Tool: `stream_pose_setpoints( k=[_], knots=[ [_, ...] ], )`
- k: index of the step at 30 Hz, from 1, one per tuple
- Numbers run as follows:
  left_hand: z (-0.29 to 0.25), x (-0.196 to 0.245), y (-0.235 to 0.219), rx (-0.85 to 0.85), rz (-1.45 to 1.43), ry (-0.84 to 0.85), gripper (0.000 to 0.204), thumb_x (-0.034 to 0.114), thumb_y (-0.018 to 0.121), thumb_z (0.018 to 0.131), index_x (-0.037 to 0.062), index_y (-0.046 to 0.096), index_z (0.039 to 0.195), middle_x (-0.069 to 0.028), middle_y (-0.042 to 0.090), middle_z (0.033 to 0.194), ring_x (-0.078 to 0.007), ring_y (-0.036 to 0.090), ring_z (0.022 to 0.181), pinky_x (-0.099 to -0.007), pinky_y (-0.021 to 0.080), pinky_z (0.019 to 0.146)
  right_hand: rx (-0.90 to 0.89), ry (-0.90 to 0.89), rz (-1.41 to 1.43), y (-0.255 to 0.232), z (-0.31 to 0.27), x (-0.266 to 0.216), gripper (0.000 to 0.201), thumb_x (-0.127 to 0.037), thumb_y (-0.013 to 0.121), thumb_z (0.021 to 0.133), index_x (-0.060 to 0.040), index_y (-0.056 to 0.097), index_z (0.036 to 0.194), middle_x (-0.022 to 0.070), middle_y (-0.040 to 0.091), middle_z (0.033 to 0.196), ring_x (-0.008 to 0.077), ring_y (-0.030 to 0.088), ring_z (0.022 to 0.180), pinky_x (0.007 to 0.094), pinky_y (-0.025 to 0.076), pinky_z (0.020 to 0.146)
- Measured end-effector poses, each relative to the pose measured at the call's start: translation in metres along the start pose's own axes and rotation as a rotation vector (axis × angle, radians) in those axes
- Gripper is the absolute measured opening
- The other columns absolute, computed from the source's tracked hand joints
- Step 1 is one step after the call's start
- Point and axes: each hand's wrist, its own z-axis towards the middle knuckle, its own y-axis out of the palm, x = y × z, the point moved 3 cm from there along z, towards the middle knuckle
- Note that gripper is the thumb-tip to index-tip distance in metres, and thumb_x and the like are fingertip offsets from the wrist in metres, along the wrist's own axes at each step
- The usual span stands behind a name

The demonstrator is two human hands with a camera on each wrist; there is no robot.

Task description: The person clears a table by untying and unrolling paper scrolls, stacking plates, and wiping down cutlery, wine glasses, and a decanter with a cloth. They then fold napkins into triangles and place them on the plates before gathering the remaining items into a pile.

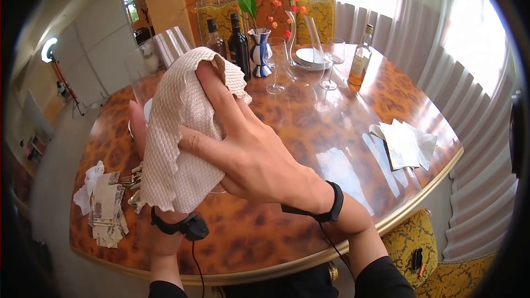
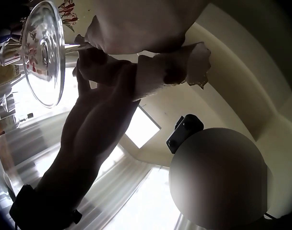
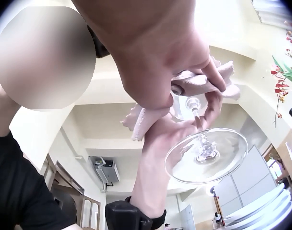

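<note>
Wine glass [image 3: 207, 155] is up off the desk, between both hands; clear foot and stem show from below, bowl mostly covered, exact tilt can't tell. Should handle light, stiff, slick and brittle; thin stem probably snaps first if twisted against the bowl. Best hold: low on the bowl or where the stem meets it, gentle pressure, no squeezing the rim. Textured paper towel [image 1: 174, 116] drapes over the bowl: soft, limp, likely adds friction.

Right-hand grip [image 1: 254, 154] is part-closed on the towel, thumb on the near side, fingers over the top. Left-hand grip [image 3: 167, 132] is curled round the glass by the top of the stem; mostly behind the towel from the head view, so exact finger placement unclear.

Around: glossy brown desk [image 1: 254, 232], yellow patterned chair [image 1: 314, 16] at the far side. On the desk, far side: curved clear decanter [image 1: 302, 72], dark wine bottle [image 1: 238, 47], amber liquor bottle [image 1: 361, 58], blue-white vase [image 1: 260, 52] with flowers, stacked white plates [image 1: 313, 58], two standing stemmed glasses, near one [image 1: 275, 66] and far one [image 1: 333, 58]. Breakables, but beyond the hands. White napkins [image 1: 408, 143] sit well apart, right. Printed paper slips [image 1: 107, 209] and forks [image 1: 130, 181] lie near the left forearm. Main obstruction: towel plus right hand hiding the bowl.
</note>
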Motion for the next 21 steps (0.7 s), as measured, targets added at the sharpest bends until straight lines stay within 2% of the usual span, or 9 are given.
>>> stream_pose_setpoints(
  k=[1,2,3,7,11,14,15,19,21],
  knots=[
    [-0.002,0.003,0.002,-0.005,0.003,0.028,0.073,0.062,0.036,0.098,0.0031,0.044,0.140,-0.0130,0.049,0.140,-0.0231,0.050,0.128,-0.0376,0.039,0.109,0.004,-0.045,0.035,0.001,-0.001,0.000,0.055,-0.005,0.068,0.069,-0.0122,0.058,0.123,0.0369,0.024,0.147,0.0516,0.050,0.113,0.0473,0.051,0.089],
    [-0.012,0.003,0.061,0.337,0.152,0.209,0.071,0.051,0.040,0.099,0.0009,0.029,0.148,-0.0178,0.043,0.145,-0.0341,0.039,0.137,-0.0482,0.033,0.113,0.001,-0.043,0.037,0.004,-0.003,0.000,0.055,-0.005,0.068,0.069,-0.0122,0.058,0.123,0.0369,0.024,0.147,0.0516,0.050,0.113,0.0473,0.051,0.089],
    [-0.015,-0.001,0.055,0.340,0.153,0.207,0.071,0.051,0.040,0.099,0.0009,0.029,0.148,-0.0178,0.043,0.145,-0.0341,0.039,0.137,-0.0482,0.033,0.113,-0.014,-0.048,0.047,0.011,-0.004,-0.002,0.056,-0.007,0.070,0.068,-0.0088,0.056,0.122,0.0372,0.027,0.145,0.0506,0.050,0.114,0.0467,0.052,0.088],
    [0.016,0.002,0.032,-0.065,-0.011,0.148,0.071,0.053,0.037,0.099,-0.0008,0.033,0.146,-0.0220,0.046,0.141,-0.0355,0.040,0.136,-0.0467,0.033,0.113,-0.180,-0.047,0.028,0.046,-0.020,-0.008,0.064,-0.014,0.073,0.067,0.0014,0.049,0.124,0.0374,0.036,0.138,0.0466,0.050,0.119,0.0447,0.052,0.084],
    [0.025,0.031,-0.023,-0.476,-0.191,0.084,0.073,0.055,0.035,0.099,-0.0025,0.037,0.143,-0.0262,0.049,0.137,-0.0369,0.041,0.134,-0.0453,0.033,0.113,-0.177,0.010,0.012,0.050,-0.019,-0.011,0.061,-0.011,0.070,0.068,0.0058,0.045,0.121,0.0352,0.046,0.124,0.0399,0.064,0.091,0.0442,0.053,0.076],
    [0.022,0.015,-0.023,-0.447,-0.256,0.009,0.077,0.057,0.031,0.098,-0.0053,0.036,0.142,-0.0328,0.047,0.137,-0.0392,0.042,0.133,-0.0427,0.032,0.114,-0.246,0.186,0.084,0.047,-0.019,-0.005,0.050,-0.010,0.067,0.069,0.0081,0.049,0.113,0.0329,0.050,0.114,0.0380,0.064,0.075,0.0443,0.053,0.067],
    [0.017,0.004,-0.018,-0.086,-0.196,-0.006,0.082,0.066,0.033,0.094,-0.0013,0.040,0.140,-0.0374,0.045,0.136,-0.0378,0.057,0.115,-0.0408,0.046,0.098,-0.249,0.185,0.085,0.047,-0.021,-0.004,0.050,-0.010,0.067,0.069,0.0081,0.049,0.113,0.0329,0.050,0.114,0.0380,0.064,0.075,0.0443,0.053,0.067],
    [0.019,-0.015,0.002,-0.045,-0.191,0.010,0.074,0.064,0.035,0.094,0.0005,0.040,0.131,-0.0366,0.052,0.128,-0.0417,0.053,0.121,-0.0451,0.040,0.106,-0.160,0.376,0.071,0.039,-0.023,0.008,0.030,-0.011,0.067,0.074,-0.0016,0.056,0.099,0.0263,0.055,0.101,0.0434,0.061,0.073,0.0486,0.051,0.061],
    [0.022,-0.019,0.004,-0.037,-0.163,-0.037,0.083,0.064,0.029,0.097,-0.0044,0.029,0.145,-0.0326,0.049,0.135,-0.0392,0.047,0.129,-0.0435,0.035,0.110,-0.173,0.386,0.046,0.038,-0.024,0.015,0.027,-0.011,0.065,0.074,-0.0024,0.055,0.098,0.0249,0.059,0.096,0.0431,0.062,0.076,0.0495,0.051,0.061]
  ],
)
